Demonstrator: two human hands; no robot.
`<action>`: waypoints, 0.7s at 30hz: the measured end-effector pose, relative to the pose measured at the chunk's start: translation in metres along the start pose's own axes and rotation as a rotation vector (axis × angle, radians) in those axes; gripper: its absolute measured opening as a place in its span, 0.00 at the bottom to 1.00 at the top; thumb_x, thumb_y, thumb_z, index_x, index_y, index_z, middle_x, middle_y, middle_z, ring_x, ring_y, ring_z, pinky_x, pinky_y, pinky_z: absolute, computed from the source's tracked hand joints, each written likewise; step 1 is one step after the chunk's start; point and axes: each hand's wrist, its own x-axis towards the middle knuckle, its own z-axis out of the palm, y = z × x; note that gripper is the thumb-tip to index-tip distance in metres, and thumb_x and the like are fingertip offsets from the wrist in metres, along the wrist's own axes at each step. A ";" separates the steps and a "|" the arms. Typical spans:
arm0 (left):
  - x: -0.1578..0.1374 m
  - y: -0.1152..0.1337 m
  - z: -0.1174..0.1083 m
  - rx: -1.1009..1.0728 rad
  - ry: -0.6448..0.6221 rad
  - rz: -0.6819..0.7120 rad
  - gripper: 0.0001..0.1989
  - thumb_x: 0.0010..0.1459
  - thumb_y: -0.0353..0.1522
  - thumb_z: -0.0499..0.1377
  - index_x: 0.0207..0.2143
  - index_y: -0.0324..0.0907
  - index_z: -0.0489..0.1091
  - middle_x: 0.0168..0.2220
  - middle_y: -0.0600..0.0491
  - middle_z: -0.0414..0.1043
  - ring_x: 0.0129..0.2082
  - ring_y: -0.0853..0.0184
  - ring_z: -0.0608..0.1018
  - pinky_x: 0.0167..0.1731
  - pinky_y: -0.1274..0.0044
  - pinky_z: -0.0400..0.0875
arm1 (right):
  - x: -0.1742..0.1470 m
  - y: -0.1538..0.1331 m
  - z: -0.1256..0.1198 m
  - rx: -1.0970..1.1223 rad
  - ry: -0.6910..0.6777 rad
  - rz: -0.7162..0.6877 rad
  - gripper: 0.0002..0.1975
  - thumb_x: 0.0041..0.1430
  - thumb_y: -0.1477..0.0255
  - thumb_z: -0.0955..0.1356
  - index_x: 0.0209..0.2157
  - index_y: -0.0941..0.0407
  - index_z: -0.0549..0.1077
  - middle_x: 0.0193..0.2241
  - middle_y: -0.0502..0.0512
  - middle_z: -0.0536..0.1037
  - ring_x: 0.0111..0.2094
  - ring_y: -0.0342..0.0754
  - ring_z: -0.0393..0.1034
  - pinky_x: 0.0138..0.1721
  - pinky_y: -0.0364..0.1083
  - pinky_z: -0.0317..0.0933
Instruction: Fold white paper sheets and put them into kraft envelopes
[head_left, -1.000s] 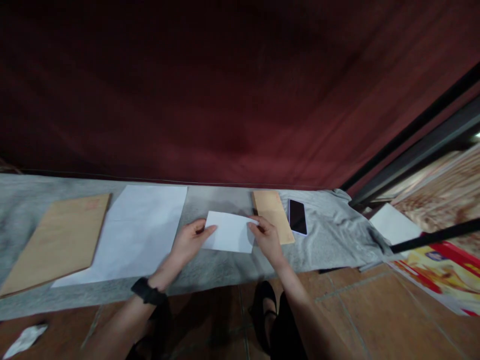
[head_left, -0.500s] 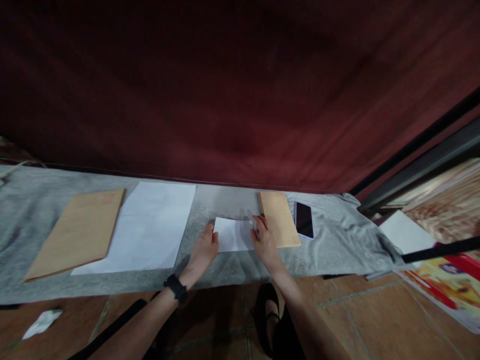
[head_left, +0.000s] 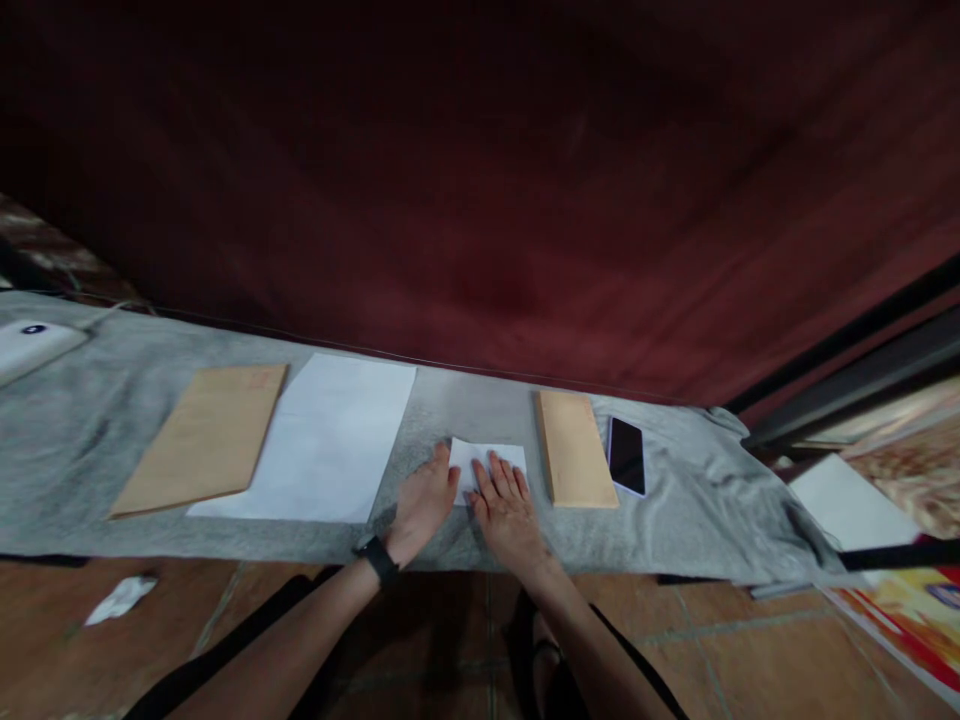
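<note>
A small folded white paper [head_left: 487, 459] lies flat on the grey cloth [head_left: 90, 420] covering a low surface. My right hand [head_left: 506, 510] lies flat on the paper, fingers spread and pressing down. At the paper's left edge rests my left hand [head_left: 421, 503], which wears a black wristband. A small tan envelope [head_left: 574, 461] lies just right of the paper, with a dark phone [head_left: 626, 455] beside it. To the left sit a large white sheet [head_left: 322, 440] and a large tan envelope [head_left: 202, 438].
A dark red curtain [head_left: 480, 180] hangs behind the cloth. A crumpled white scrap [head_left: 120, 598] lies on the tiled floor at lower left. A white device [head_left: 30, 340] sits at far left. White paper [head_left: 847, 505] and a colourful print [head_left: 915, 600] lie at right.
The small paper, held up between both hands before, now lies flat on the cloth. My right hand has moved on top of it. The view has shifted rightward and downward.
</note>
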 end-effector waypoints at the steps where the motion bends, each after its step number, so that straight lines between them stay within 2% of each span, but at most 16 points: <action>1: -0.001 0.000 0.000 0.005 0.001 -0.001 0.18 0.68 0.33 0.45 0.57 0.36 0.60 0.40 0.40 0.79 0.42 0.54 0.83 0.37 0.70 0.71 | 0.000 0.000 0.001 -0.007 0.005 0.001 0.25 0.73 0.65 0.59 0.68 0.51 0.59 0.70 0.59 0.55 0.69 0.57 0.52 0.67 0.60 0.49; 9: -0.002 0.000 0.001 0.021 0.054 0.011 0.19 0.68 0.33 0.47 0.59 0.36 0.60 0.40 0.42 0.80 0.40 0.57 0.83 0.36 0.71 0.71 | -0.003 0.000 0.008 -0.056 0.081 0.025 0.25 0.73 0.69 0.57 0.68 0.56 0.59 0.69 0.64 0.56 0.69 0.59 0.54 0.66 0.61 0.51; 13: -0.004 -0.002 -0.001 0.040 0.063 0.047 0.22 0.68 0.32 0.46 0.62 0.35 0.58 0.41 0.40 0.80 0.40 0.56 0.82 0.37 0.69 0.72 | -0.005 -0.001 0.011 -0.066 0.122 0.021 0.26 0.72 0.67 0.59 0.68 0.58 0.59 0.70 0.68 0.53 0.69 0.63 0.52 0.65 0.64 0.52; 15: -0.006 -0.002 -0.001 0.052 0.109 0.111 0.20 0.67 0.30 0.46 0.59 0.37 0.62 0.42 0.41 0.79 0.42 0.56 0.81 0.41 0.67 0.72 | -0.006 -0.002 0.012 -0.058 0.142 0.026 0.28 0.71 0.65 0.61 0.68 0.58 0.58 0.70 0.69 0.51 0.69 0.65 0.51 0.64 0.65 0.52; 18: -0.010 0.000 0.002 0.040 0.170 0.279 0.16 0.66 0.28 0.47 0.53 0.40 0.68 0.50 0.42 0.75 0.50 0.57 0.76 0.51 0.65 0.70 | -0.006 -0.002 0.014 -0.056 0.150 0.033 0.29 0.70 0.64 0.62 0.69 0.56 0.57 0.71 0.69 0.50 0.69 0.66 0.51 0.65 0.66 0.51; 21: -0.013 0.004 0.009 -0.002 0.128 0.422 0.16 0.68 0.32 0.50 0.55 0.42 0.68 0.56 0.44 0.71 0.56 0.57 0.73 0.57 0.63 0.66 | -0.006 -0.001 0.017 -0.066 0.145 0.035 0.29 0.70 0.66 0.62 0.69 0.56 0.57 0.71 0.68 0.50 0.69 0.64 0.50 0.65 0.65 0.51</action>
